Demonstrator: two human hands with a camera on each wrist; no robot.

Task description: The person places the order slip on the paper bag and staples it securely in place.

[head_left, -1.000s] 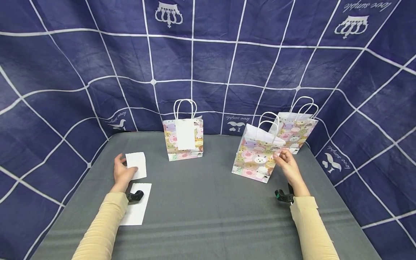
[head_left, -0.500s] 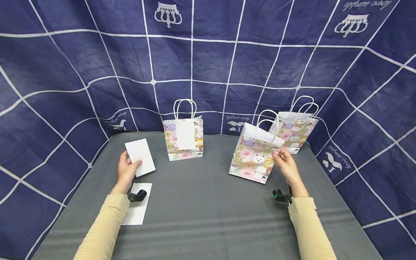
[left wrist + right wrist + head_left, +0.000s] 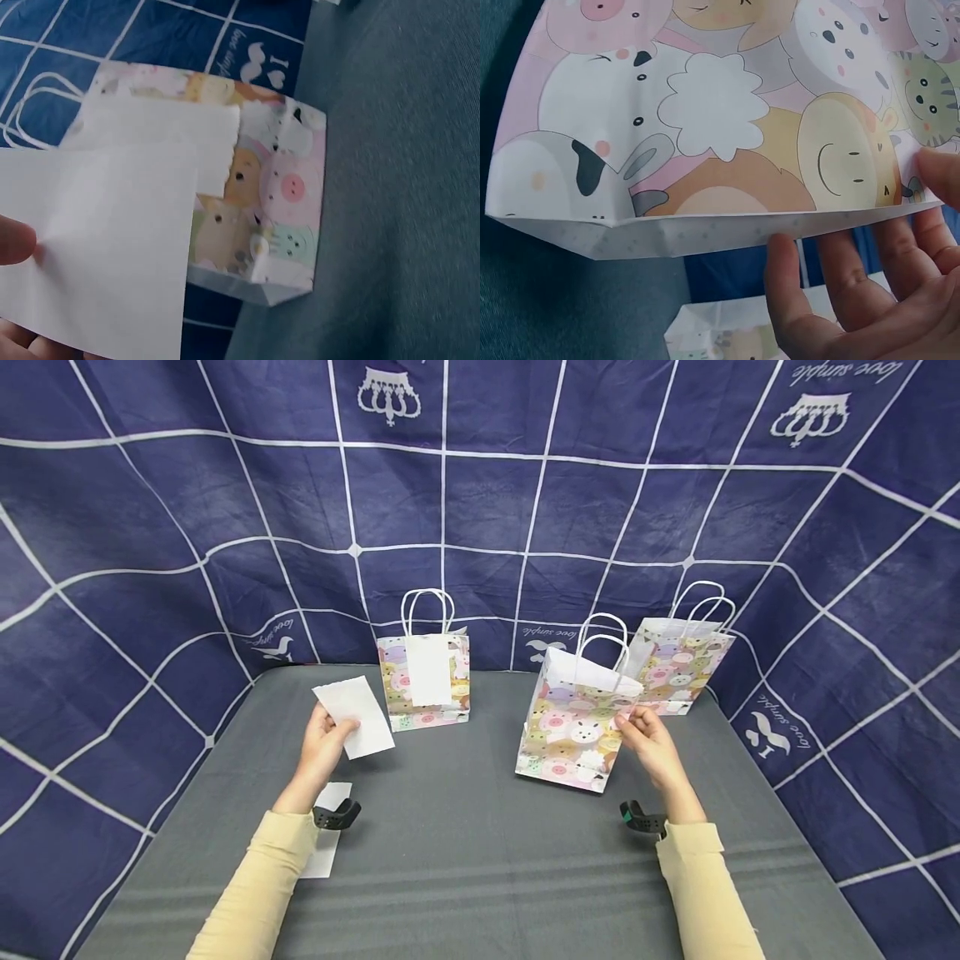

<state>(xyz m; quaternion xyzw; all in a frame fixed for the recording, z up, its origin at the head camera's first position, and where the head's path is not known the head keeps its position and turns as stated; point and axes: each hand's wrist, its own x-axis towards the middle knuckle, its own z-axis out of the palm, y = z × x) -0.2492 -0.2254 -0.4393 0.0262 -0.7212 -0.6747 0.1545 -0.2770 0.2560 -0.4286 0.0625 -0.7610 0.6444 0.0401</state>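
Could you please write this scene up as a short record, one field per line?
Left hand: pinches a white sheet
Right hand: pinches a side edge of the front bag, printed with cartoon animals
Left bag: upright, paper covering part of its front
Rear bag: partly hidden by the front bag
Loose sheet: on the grey table
Backdrop: dark blue cloth with white lines

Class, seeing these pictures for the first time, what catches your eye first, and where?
Probably the nearest animal-print bag, right of centre, its edge pinched by the right hand. Further left, the left hand pinches a white sheet near another bag with a white slip across its front. A dark blue cloth with white grid lines hangs behind.
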